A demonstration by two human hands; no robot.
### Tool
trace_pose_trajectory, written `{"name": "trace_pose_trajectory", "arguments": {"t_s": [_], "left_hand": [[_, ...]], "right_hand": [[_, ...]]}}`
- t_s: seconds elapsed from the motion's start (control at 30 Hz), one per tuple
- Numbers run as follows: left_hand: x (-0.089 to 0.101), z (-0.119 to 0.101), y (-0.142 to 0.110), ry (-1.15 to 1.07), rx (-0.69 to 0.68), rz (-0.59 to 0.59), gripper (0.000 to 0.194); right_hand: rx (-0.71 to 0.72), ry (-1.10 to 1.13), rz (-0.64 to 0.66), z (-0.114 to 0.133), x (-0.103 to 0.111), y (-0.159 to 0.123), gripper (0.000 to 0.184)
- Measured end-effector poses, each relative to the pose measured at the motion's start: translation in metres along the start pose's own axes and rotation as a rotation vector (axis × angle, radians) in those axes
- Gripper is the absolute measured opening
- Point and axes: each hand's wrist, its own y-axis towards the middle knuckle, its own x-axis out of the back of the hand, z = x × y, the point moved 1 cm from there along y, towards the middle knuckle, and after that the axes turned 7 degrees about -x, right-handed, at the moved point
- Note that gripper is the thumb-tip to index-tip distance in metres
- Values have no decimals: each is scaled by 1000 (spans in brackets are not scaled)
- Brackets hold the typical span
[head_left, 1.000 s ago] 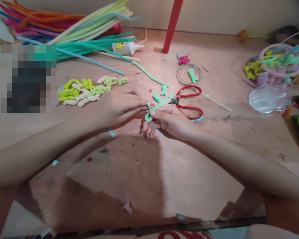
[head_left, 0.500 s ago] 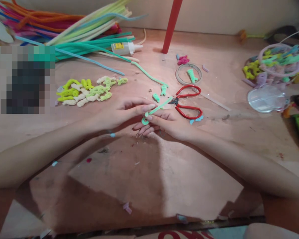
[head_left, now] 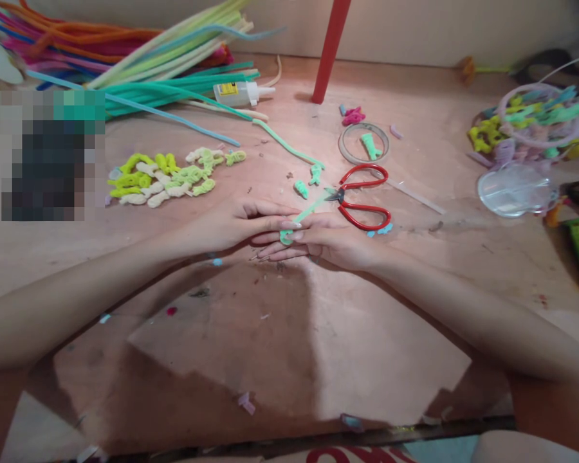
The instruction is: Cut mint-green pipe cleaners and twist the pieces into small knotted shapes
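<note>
Between my two hands is a mint-green pipe cleaner (head_left: pixel 311 209), its near end curled into a small loop and its straight end pointing up and right. The fingertips of my left hand (head_left: pixel 251 224) close on it from the left. My right hand (head_left: pixel 335 241) pinches the curled end with thumb and fingers, partly covering it. Red-handled scissors (head_left: pixel 365 198) lie just beyond my right hand, blades toward the pipe cleaner. Two small twisted green pieces, one of them a knot (head_left: pixel 300 188), rest beyond my fingers. A longer green pipe cleaner (head_left: pixel 289 146) lies behind them.
Yellow and cream twisted pieces (head_left: pixel 161 180) are heaped at left. Behind them lie bundled pipe cleaners (head_left: pixel 145 96) and a glue bottle (head_left: pixel 236 94). A tape ring (head_left: pixel 342 154) surrounds a green piece. A red post (head_left: pixel 330 51) rises at the back; a clear container (head_left: pixel 514 193) stands right.
The fingers of my left hand have moved right and down over the curled end of the pipe cleaner. Less of the loop shows, and my hands are closer together.
</note>
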Motion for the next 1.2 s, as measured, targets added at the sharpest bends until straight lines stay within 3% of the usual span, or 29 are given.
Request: {"name": "trace_pose_trajectory", "arguments": {"t_s": [0.17,0.4,0.57,0.7,0.9,1.2], "left_hand": [[-4,-7,-1,152,-69,-77,39],[-4,-8,-2,44,-92,9,51],[-2,-6,-1,-63,-82,93,52],[1,-4,0,2,-104,99,51],[3,-4,1,31,-120,111,53],[5,3,-2,132,-129,85,51]], "right_hand": [[1,20,-85,2,-4,3,42],[84,11,-63,-1,-5,6,45],[126,-21,-87,-6,-2,8,57],[101,-4,-63,-5,-2,6,51],[63,28,95,4,-2,0,35],[55,64,66,0,2,0,22]]}}
